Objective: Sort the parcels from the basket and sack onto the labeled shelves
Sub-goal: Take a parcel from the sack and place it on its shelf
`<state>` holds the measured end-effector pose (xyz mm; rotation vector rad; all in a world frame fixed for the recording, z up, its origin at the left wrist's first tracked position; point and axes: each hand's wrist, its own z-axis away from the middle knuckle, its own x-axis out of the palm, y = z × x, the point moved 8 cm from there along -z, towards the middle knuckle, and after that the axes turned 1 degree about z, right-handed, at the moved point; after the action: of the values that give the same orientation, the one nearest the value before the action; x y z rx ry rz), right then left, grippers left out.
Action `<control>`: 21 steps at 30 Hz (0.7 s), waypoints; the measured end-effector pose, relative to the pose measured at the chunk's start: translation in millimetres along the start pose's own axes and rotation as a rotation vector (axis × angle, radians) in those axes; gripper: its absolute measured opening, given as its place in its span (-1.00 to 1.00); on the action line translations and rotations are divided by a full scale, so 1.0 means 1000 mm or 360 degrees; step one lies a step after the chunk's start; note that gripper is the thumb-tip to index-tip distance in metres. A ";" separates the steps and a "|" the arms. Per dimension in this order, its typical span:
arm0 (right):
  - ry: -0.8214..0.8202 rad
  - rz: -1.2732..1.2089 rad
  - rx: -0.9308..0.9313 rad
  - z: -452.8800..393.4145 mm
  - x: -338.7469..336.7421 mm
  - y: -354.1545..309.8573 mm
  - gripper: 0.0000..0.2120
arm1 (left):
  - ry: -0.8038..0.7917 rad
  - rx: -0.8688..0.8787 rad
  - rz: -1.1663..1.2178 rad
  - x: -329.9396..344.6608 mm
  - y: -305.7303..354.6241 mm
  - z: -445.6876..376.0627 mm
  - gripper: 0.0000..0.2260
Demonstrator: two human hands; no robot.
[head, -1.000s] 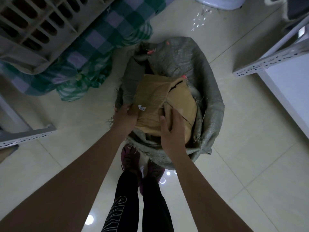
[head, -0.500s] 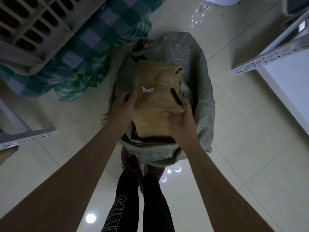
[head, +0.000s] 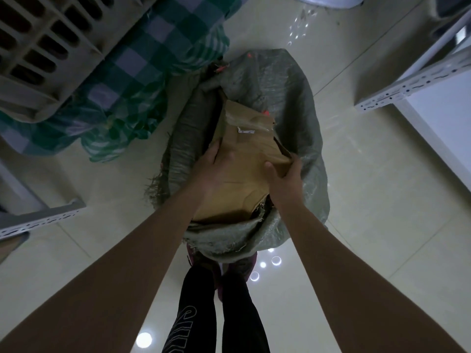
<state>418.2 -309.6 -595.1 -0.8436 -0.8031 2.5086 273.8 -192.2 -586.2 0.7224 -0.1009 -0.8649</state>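
A grey-green woven sack [head: 300, 128] stands open on the tiled floor in front of my feet. A brown cardboard parcel [head: 244, 149] with a small white label sticks up out of its mouth. My left hand [head: 211, 169] lies on the parcel's left side, fingers wrapped over its edge. On the parcel's right corner my right hand [head: 285, 174] holds it, thumb on the top face and fingers round the side. What lies deeper in the sack is hidden.
A beige slotted plastic basket [head: 43, 49] sits at the upper left on a green checked cloth [head: 142, 80]. White perforated metal shelf frames stand at the right [head: 407, 82] and at the left edge [head: 38, 222]. Pale tiled floor surrounds the sack.
Both hands have shifted their hold along the parcel and it has risen further out of the sack, tilting so its labelled face shows more. My right hand moved to the right corner.
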 end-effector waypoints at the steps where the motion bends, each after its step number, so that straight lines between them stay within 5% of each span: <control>1: -0.0004 0.0055 -0.0034 -0.002 0.001 0.000 -0.30 | -0.0005 0.0002 -0.0021 0.002 -0.004 -0.002 -0.38; 10: 0.0099 0.0977 -0.0488 0.008 0.014 -0.019 -0.47 | -0.0019 -0.0043 -0.0041 0.025 -0.033 -0.002 -0.56; 16: -0.0206 0.0877 -0.0266 0.000 0.038 -0.014 -0.27 | -0.0161 -0.0074 -0.0040 0.040 -0.039 -0.004 -0.59; 21: -0.0057 0.0843 -0.0246 -0.018 0.023 -0.009 -0.33 | -0.0308 -0.0101 -0.0076 0.042 -0.047 -0.007 -0.64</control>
<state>414.3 -283.9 -611.4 -1.1978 -0.8862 2.9488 272.8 -239.1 -629.1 0.5826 -0.2285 -0.9783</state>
